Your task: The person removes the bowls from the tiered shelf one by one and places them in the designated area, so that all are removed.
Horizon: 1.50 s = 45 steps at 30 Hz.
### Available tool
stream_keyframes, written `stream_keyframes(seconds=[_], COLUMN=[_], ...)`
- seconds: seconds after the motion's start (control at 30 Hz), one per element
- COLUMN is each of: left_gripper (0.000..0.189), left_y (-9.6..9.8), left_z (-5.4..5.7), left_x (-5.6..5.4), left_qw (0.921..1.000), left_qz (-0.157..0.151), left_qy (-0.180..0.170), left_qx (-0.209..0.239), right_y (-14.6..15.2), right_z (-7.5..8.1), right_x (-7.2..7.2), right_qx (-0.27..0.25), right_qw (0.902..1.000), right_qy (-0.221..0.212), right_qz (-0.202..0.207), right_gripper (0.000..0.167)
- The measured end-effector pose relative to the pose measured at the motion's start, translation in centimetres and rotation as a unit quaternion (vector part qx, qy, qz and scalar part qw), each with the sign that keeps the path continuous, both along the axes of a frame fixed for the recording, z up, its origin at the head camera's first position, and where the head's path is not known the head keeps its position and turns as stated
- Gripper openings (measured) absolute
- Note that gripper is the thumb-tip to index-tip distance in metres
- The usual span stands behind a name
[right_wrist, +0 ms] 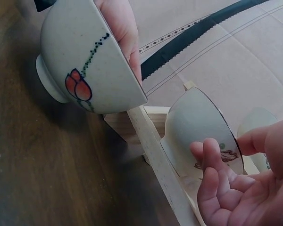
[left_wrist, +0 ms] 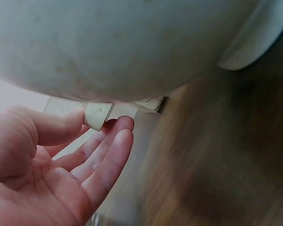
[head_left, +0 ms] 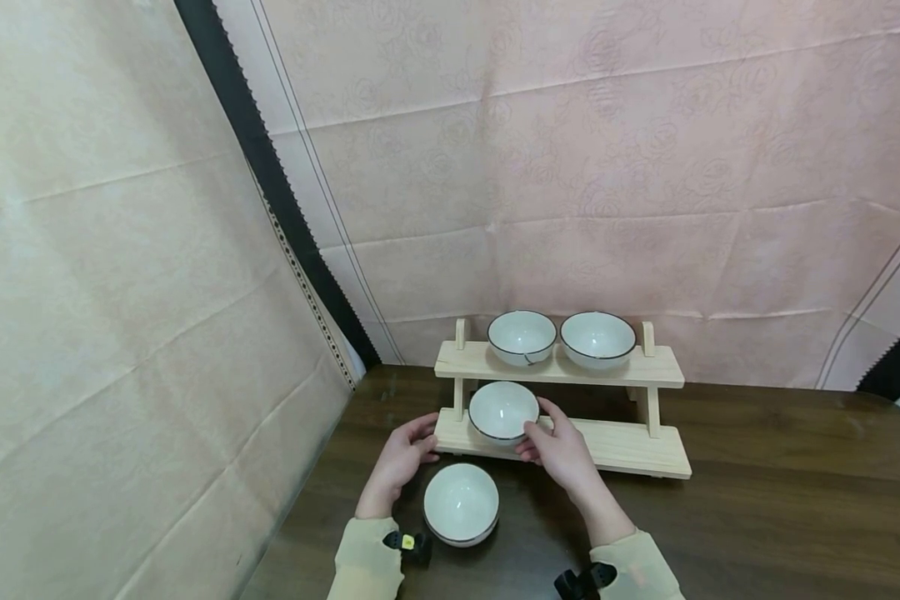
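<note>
A white bowl (head_left: 503,410) with a dark rim sits at the left of the wooden rack's lower shelf (head_left: 630,448). My right hand (head_left: 562,450) holds this bowl by its right side, thumb and fingers at the rim and outer wall; a brown motif shows on the bowl (right_wrist: 198,132) in the right wrist view. At the shelf's left end, my left hand (head_left: 405,457) grips the wood (left_wrist: 98,116) between thumb and fingers, partly hidden. Another bowl (head_left: 461,502) stands on the table between my forearms, with a red flower painted on its side (right_wrist: 92,61).
Two more white bowls, a left one (head_left: 522,335) and a right one (head_left: 598,337), stand side by side on the upper shelf (head_left: 465,360). Behind the brown table (head_left: 787,483) hangs a pale patterned cloth (head_left: 607,167); another cloth (head_left: 135,292) borders the left side.
</note>
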State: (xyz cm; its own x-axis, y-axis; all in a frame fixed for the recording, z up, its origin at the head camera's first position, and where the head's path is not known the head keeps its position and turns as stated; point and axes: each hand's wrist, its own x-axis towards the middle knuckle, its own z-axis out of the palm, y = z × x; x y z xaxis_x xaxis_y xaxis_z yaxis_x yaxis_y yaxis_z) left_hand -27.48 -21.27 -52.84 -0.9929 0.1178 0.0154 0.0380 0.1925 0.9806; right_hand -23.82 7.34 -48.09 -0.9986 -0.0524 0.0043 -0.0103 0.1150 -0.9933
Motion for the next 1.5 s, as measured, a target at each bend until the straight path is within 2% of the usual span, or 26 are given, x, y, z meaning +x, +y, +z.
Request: stream_keyframes(seconds=[0.77, 1.5], left_gripper=[0.043, 0.043], left_y=[-0.13, -0.17], left_z=[-0.28, -0.3], left_x=[-0.29, -0.27], left_qw=[1.0, 1.0], left_qz=[-0.001, -0.001], left_qy=[-0.004, -0.001], left_qx=[-0.003, -0.006], right_y=[0.18, 0.3], right_z=[0.13, 0.38], right_x=[-0.03, 0.2], right_qx=[-0.01, -0.009], right_qw=[0.9998, 0.9998], right_qy=[-0.016, -0.015], right_qz=[-0.009, 0.001], right_gripper=[0.06, 0.058])
